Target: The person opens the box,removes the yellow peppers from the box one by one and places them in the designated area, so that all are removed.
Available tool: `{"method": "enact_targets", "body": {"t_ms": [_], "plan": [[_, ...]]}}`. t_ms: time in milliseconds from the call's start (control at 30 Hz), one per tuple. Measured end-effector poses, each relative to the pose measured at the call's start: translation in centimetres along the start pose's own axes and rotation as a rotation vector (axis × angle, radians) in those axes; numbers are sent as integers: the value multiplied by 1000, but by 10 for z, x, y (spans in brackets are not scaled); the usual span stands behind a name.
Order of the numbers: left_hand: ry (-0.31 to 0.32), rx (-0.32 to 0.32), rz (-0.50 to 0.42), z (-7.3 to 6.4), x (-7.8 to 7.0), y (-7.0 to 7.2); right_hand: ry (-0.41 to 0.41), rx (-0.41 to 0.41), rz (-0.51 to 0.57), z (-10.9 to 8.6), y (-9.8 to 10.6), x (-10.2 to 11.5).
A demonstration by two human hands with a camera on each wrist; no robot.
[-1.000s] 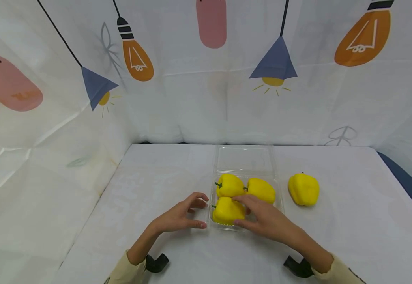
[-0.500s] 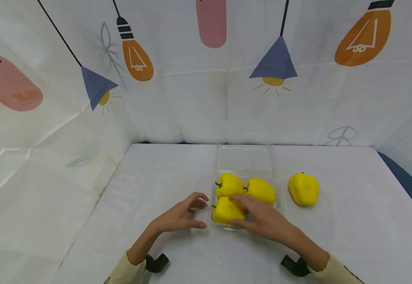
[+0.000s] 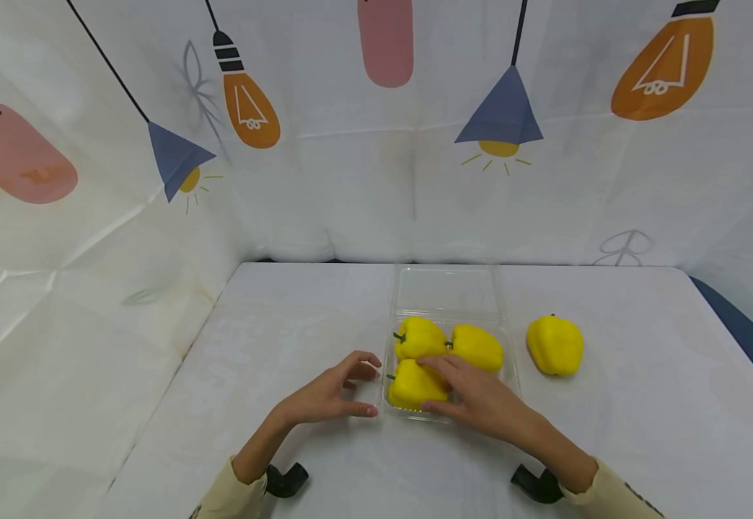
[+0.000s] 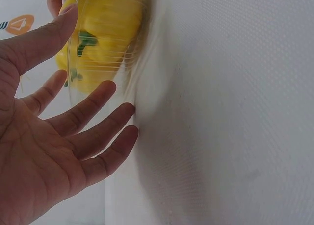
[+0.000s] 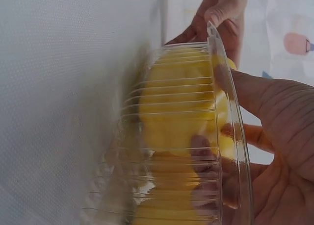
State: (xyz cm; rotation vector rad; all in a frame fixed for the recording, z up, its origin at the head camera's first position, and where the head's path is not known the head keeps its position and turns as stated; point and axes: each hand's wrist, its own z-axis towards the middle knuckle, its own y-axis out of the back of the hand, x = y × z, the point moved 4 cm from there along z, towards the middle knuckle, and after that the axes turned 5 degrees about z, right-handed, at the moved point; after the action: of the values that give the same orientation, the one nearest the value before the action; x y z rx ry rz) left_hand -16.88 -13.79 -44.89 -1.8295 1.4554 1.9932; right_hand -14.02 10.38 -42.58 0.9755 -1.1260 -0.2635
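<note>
Three yellow bell peppers with green stems lie in a clear plastic clamshell box (image 3: 511,375), its lid (image 3: 448,290) standing open at the back. My right hand (image 3: 480,398) reaches into the box and holds the front-left bell pepper (image 3: 409,386), thumb at its near side and fingers over its far side. Behind it are the back-left pepper (image 3: 418,337) and the right one (image 3: 477,346). Just left of the box, my left hand (image 4: 54,146) has its fingers spread and relaxed, holding nothing. In the right wrist view, the box wall (image 5: 216,112) partly blurs my fingertips.
Another yellow bell pepper (image 3: 555,346) stands on the white table (image 3: 311,310), right of the box. Behind the table hangs a white curtain (image 3: 350,187) printed with lamps and bulbs. Black wrist mounts (image 3: 285,481) sit under both wrists.
My right hand has shifted slightly left, and its thumb and fingers have come further round the front-left bell pepper. The left hand and the other peppers have not moved.
</note>
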Motion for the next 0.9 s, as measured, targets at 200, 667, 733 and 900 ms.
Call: {"method": "enact_targets", "body": {"t_ms": [200,667,733,900], "plan": [[0,4,3,1,0,0,20,-10,-12,1,0,-1],[1,4,1,0,0,0,65,-19,-82,2,0,-1],[0,2,1,0,0,0,78,-16,-90,2,0,-1],[-1,0,7,1,1,0,85,1,-85,2,1,-2]]}}
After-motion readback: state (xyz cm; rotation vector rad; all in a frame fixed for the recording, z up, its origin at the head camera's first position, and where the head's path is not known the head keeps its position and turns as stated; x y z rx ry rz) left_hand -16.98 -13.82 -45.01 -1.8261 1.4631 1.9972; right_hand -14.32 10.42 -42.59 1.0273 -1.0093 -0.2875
